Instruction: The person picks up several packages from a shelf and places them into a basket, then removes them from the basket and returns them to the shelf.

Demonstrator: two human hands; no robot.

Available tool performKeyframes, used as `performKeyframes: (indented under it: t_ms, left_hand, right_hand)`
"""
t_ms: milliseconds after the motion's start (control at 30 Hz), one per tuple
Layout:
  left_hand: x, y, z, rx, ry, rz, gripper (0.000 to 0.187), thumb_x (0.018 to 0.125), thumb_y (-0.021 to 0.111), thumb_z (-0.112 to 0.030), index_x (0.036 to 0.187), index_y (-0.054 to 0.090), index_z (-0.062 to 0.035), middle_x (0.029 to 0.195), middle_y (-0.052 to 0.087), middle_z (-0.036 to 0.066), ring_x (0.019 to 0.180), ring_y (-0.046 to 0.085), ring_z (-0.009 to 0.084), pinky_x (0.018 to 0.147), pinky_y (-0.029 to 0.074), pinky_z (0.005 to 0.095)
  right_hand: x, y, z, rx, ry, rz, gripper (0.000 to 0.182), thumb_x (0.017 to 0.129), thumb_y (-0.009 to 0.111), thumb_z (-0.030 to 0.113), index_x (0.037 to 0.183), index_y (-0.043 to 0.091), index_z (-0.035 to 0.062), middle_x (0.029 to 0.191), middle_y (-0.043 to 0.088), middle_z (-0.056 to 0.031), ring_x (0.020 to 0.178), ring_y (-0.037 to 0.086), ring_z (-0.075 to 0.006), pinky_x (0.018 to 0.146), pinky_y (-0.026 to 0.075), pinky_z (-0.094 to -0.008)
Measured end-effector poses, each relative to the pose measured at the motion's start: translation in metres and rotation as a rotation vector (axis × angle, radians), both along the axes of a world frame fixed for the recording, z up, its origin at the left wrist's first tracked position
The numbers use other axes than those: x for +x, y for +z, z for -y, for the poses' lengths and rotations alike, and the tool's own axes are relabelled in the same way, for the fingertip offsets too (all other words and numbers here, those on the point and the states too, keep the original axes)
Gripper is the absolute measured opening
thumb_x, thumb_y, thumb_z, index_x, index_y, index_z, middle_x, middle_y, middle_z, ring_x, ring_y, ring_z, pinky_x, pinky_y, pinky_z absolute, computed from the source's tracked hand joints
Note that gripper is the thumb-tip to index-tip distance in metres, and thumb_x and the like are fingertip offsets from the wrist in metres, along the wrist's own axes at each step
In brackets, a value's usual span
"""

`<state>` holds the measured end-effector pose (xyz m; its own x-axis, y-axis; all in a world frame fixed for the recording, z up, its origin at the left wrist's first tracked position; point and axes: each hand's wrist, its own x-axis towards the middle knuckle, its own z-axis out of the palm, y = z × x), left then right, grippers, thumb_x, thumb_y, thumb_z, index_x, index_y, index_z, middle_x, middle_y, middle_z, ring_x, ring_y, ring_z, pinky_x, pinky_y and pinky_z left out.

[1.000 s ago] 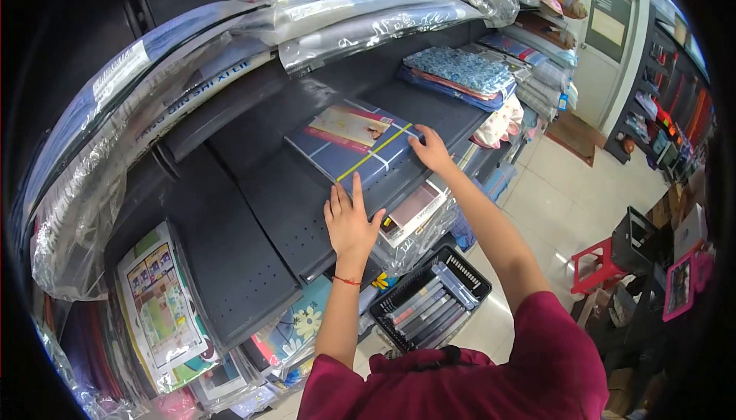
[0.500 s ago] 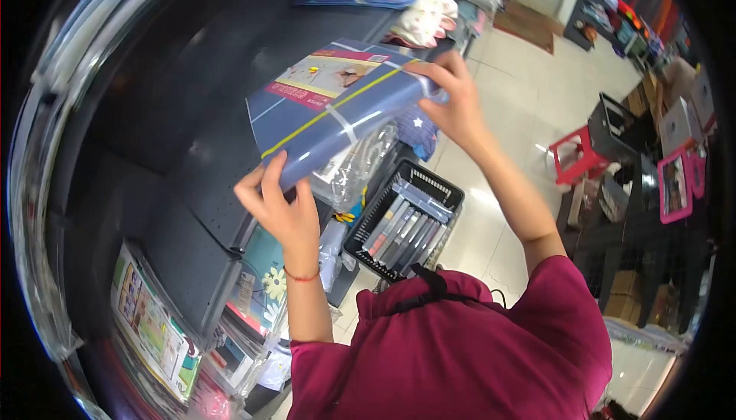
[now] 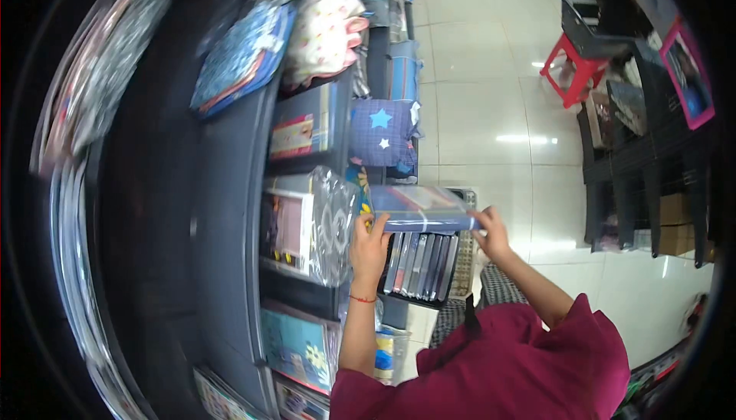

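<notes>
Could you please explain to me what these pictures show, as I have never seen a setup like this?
There is no robot here: a person works with two bare hands, and every picture comes from one camera worn on their head, looking forward and down. In the current view, the left hand and the right hand hold a flat blue package by its opposite ends. It is blurred, so its label cannot be read. Beneath it is a black basket with a row of slim packs. On the left, dark shelving carries wrapped goods, among them a bundle with stars. Across the tiled floor stands a red stool.
</notes>
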<state>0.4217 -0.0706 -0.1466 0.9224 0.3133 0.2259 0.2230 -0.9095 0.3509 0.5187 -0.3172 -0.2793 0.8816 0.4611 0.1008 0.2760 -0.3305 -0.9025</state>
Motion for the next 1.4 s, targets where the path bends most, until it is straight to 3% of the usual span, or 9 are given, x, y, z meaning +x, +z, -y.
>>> performKeyframes:
  t_ms: [267,567,767,900,933,1033,1133,1300,1400]
  left_hand:
    - [0.03,-0.193,-0.061,-0.047,-0.037,-0.506,0.037,0.078,0.061,-0.002,0.114,0.054,-0.0075,0.125,0.048,0.01,0.109,0.052,0.0331,0.088,0.045,0.0384]
    - [0.046,-0.355,-0.039,0.091,0.155,-0.71,0.073,0.087,0.05,-0.05,0.142,0.027,-0.0078,0.146,0.015,0.03,0.134,0.018,0.0455,0.109,0.022,0.0472]
    - [0.047,-0.332,-0.034,-0.033,0.171,-0.714,0.067,0.087,0.052,-0.043,0.141,0.03,-0.0098,0.144,0.023,0.028,0.131,0.024,0.046,0.106,0.026,0.0482]
    - [-0.004,-0.277,0.002,-0.185,0.116,-0.418,0.057,0.087,0.053,-0.025,0.138,0.034,-0.0106,0.137,0.036,0.022,0.127,0.033,0.0402,0.104,0.031,0.0471]
    - [-0.026,-0.261,0.012,-0.265,0.123,-0.382,0.055,0.086,0.053,-0.021,0.137,0.036,-0.01,0.136,0.038,0.021,0.126,0.035,0.0382,0.104,0.031,0.0461]
    - [-0.136,-0.276,0.036,-0.15,0.126,-0.459,0.047,0.082,0.053,-0.015,0.128,0.046,-0.0091,0.132,0.043,0.019,0.123,0.039,0.0354,0.104,0.031,0.0437]
    - [-0.261,-0.299,0.076,-0.262,0.614,-0.564,0.04,0.078,0.056,-0.018,0.116,0.057,-0.0047,0.121,0.055,0.017,0.113,0.05,0.0326,0.099,0.037,0.044]
    - [-0.396,-0.293,0.178,-0.67,1.64,-0.638,0.025,0.07,0.062,-0.025,0.089,0.068,-0.0092,0.092,0.066,0.019,0.091,0.063,0.0346,0.082,0.05,0.0422]
    - [-0.426,-0.298,0.259,-0.202,0.741,-1.172,0.03,0.041,0.084,-0.01,0.066,0.068,-0.0092,0.069,0.066,0.01,0.073,0.066,0.0252,0.067,0.053,0.032]
  right_hand:
    - [-0.014,-0.135,-0.043,-0.072,0.025,-0.433,0.043,0.073,0.07,0.011,0.114,0.056,0.0084,0.096,0.05,-0.0133,0.082,0.059,-0.0313,0.071,0.05,-0.0373]
    - [0.016,-0.249,-0.091,-0.541,0.081,-0.089,0.031,0.081,0.062,0.027,0.108,0.061,0.0114,0.097,0.053,-0.0122,0.09,0.056,-0.03,0.072,0.048,-0.0402]
    - [0.031,-0.249,-0.099,-0.536,0.184,-0.407,0.035,0.084,0.06,0.034,0.115,0.06,0.0177,0.103,0.057,-0.0154,0.094,0.059,-0.0342,0.076,0.049,-0.0452]
    - [0.044,-0.28,-0.055,-0.208,0.316,-0.284,0.038,0.083,0.062,0.021,0.116,0.057,0.0034,0.091,0.055,-0.0155,0.079,0.057,-0.0271,0.07,0.049,-0.0331]
    - [0.048,-0.236,-0.04,-0.08,0.247,-0.583,0.039,0.083,0.061,0.02,0.115,0.056,-0.0001,0.096,0.057,-0.0166,0.085,0.058,-0.028,0.072,0.049,-0.0336]
    - [0.041,-0.337,0.061,-0.3,0.24,-0.279,0.035,0.086,0.057,0.023,0.109,0.057,-0.003,0.085,0.064,-0.0155,0.074,0.062,-0.0215,0.065,0.05,-0.0333]
    - [0.043,-0.376,0.191,-0.437,0.187,-0.989,0.023,0.09,0.047,0.02,0.085,0.057,-0.0006,0.064,0.059,-0.0142,0.048,0.058,-0.0228,0.043,0.05,-0.0391]
    - [0.054,-0.329,0.212,-0.966,0.634,-0.826,0.022,0.089,0.05,0.022,0.083,0.059,0.0022,0.064,0.06,-0.0112,0.052,0.059,-0.0212,0.047,0.05,-0.038]
    - [0.051,-0.327,0.169,-1.066,0.932,-0.64,0.022,0.088,0.052,0.023,0.083,0.06,0.0039,0.065,0.06,-0.0094,0.055,0.06,-0.0203,0.05,0.049,-0.0373]
